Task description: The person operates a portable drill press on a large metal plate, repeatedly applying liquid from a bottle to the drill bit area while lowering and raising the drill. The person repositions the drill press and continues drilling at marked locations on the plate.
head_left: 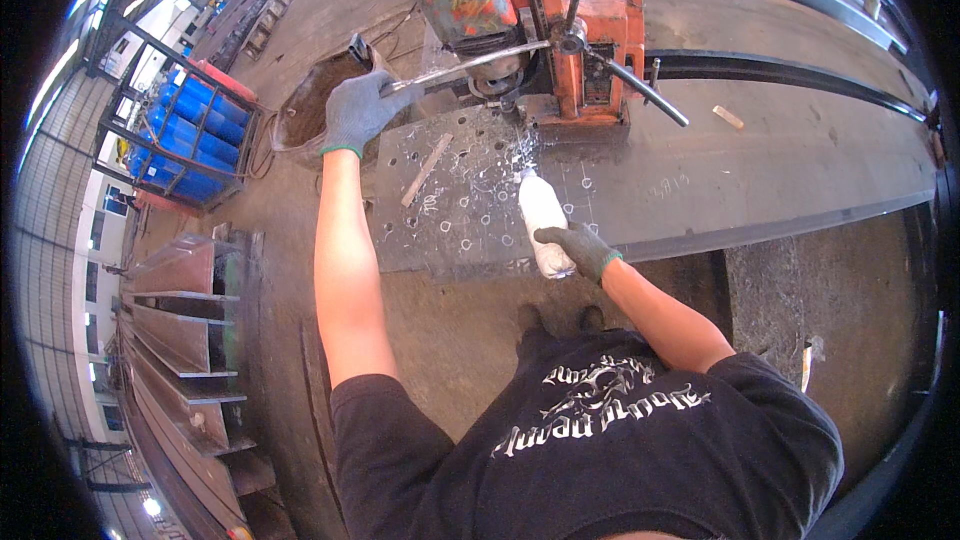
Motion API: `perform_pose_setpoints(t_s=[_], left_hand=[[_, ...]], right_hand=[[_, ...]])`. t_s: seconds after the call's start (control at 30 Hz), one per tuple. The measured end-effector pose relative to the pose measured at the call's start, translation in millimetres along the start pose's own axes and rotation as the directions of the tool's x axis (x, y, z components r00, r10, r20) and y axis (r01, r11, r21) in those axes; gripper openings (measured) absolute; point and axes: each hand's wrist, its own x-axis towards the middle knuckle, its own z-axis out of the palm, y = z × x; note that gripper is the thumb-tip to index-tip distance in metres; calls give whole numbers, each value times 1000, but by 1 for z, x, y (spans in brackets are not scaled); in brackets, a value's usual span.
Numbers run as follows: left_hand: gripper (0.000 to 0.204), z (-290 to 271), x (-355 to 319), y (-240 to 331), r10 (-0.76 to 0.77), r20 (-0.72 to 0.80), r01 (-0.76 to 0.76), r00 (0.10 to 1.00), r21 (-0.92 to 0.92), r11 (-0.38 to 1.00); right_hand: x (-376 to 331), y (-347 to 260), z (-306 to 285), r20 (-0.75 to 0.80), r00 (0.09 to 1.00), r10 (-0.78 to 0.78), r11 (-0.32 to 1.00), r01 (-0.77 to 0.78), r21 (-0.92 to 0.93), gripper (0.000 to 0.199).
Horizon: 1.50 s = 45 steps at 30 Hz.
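Note:
My left hand (357, 112), in a grey glove, is closed round the outer end of a long metal feed lever (470, 64) on an orange magnetic drill (570, 75). The drill stands on a dark steel plate (650, 155) marked with small chalk circles and several drilled holes. In my right hand (583, 248), also gloved, is a white plastic bottle (542, 205). The bottle tilts with its neck toward the drill's chuck (493, 80). White liquid and metal chips lie on the plate below the chuck. The bit's tip is hard to make out.
A flat strip (426, 170) lies on the plate left of the bottle, and a small pale block (728, 117) lies right of the drill. Left are an open bin (310, 105), caged blue cylinders (195, 135) and stacked steel beams (185, 330). Long steel sections run behind the drill.

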Motion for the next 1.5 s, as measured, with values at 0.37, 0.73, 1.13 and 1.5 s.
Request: perform_pose_setpoints(t_s=[0.37, 0.73, 1.13, 1.5], left_hand=[[68, -6, 3, 4, -2, 55, 1, 998, 20, 1000], [69, -5, 2, 6, -25, 100, 21, 995, 40, 999], [71, -4, 3, 3, -17, 101, 16, 995, 7, 1000], [70, -5, 2, 6, -19, 110, 17, 994, 18, 1000]], right_hand=[[-20, -28, 4, 20, 1000, 6, 999, -7, 48, 61], [-28, -33, 9, 21, 999, -42, 996, 40, 75, 66], [-17, -21, 8, 10, 1000, -1, 1000, 0, 25, 64], [-17, -22, 10, 14, 1000, 3, 999, -3, 53, 62]])
